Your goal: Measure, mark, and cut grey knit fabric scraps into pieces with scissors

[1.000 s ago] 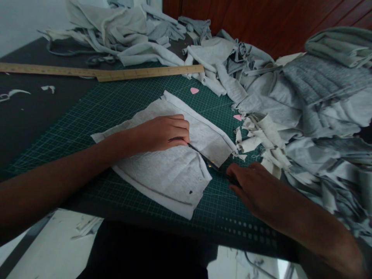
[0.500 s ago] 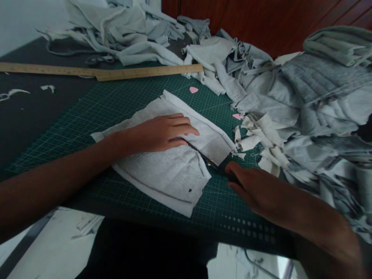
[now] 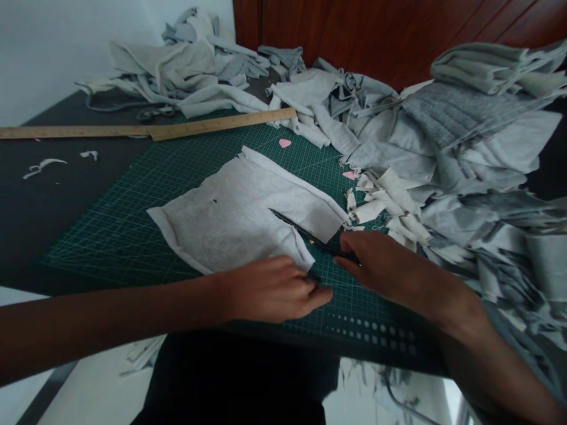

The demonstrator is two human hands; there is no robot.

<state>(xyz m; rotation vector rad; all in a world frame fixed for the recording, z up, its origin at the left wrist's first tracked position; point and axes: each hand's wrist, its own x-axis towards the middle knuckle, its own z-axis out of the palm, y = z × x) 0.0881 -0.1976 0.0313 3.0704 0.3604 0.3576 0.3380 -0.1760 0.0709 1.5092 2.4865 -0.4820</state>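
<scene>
A light grey piece of fabric (image 3: 212, 221), with rolled edges and a slit from its right side, lies on the green cutting mat (image 3: 110, 236). My right hand (image 3: 376, 260) is closed round the handles of black scissors (image 3: 325, 247). Their blades lie along the slit, with the tip at its inner end. At the fabric's near right corner is my left hand (image 3: 283, 289), its fingers curled over the edge and closed on it. That corner is hidden under the hand. A small dark hole shows in the upper left part of the fabric.
A wooden ruler (image 3: 221, 123) crosses the mat's far edge. Heaps of grey fabric (image 3: 398, 141) line the back and right side, with small cut scraps (image 3: 376, 198) nearest the work. Two pink pieces (image 3: 284, 143) lie on the mat.
My left hand has moved from the middle of the fabric to its near right corner. The scissors stay in the slit in my right hand. The camera view has shifted slightly.
</scene>
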